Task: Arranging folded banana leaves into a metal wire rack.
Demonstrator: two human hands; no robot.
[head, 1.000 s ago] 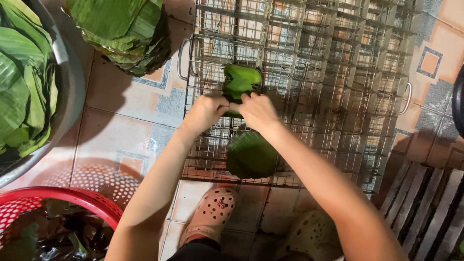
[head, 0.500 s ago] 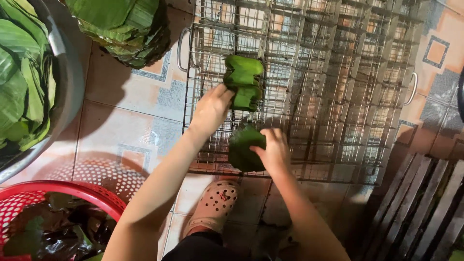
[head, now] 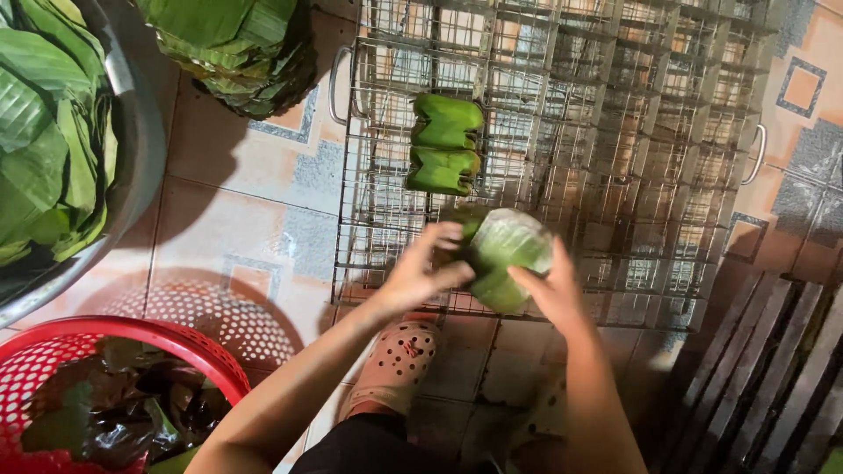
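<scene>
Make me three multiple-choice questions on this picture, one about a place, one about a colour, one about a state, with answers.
1. Where does the green leaf-wrapped parcel lie?
A. On the wire grill rack
B. In the red plastic basket
C. On the tiled floor

2. What colour is the perforated clog?
A. Blue
B. Pink
C. Black

3. What is the state of the leaf bundle at the rack's near edge?
A. Lying untouched
B. Held by one hand
C. Held between both hands

Answers: 1 A, the parcel rests on the rack's wires. 2 B, the clog under the arms is pale pink. 3 C, the left hand and right hand both grip it.
</scene>
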